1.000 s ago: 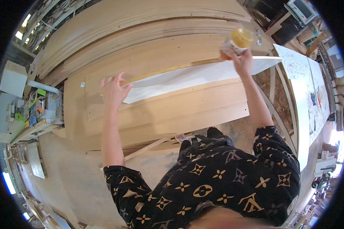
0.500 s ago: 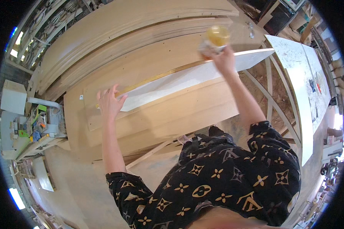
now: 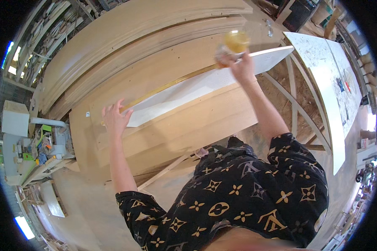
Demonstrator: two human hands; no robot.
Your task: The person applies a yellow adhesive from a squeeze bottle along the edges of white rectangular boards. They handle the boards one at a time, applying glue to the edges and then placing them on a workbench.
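Apparently part-done, the white board (image 3: 176, 98) stands on edge across wooden panels (image 3: 197, 125), overhanging their right edge, its upper edge (image 3: 167, 87) yellow from the wide-spread left hand (image 3: 115, 119) to the bottle (image 3: 235, 43) the right hand (image 3: 242, 69) grips, the paler stretch beyond seemingly outstanding.

This is a woodworking workshop. Large wooden boards (image 3: 113, 29) lie in a stack, rough timber bracing (image 3: 297, 109) stands at the right, and a marked white surface (image 3: 314, 54) carries small items.
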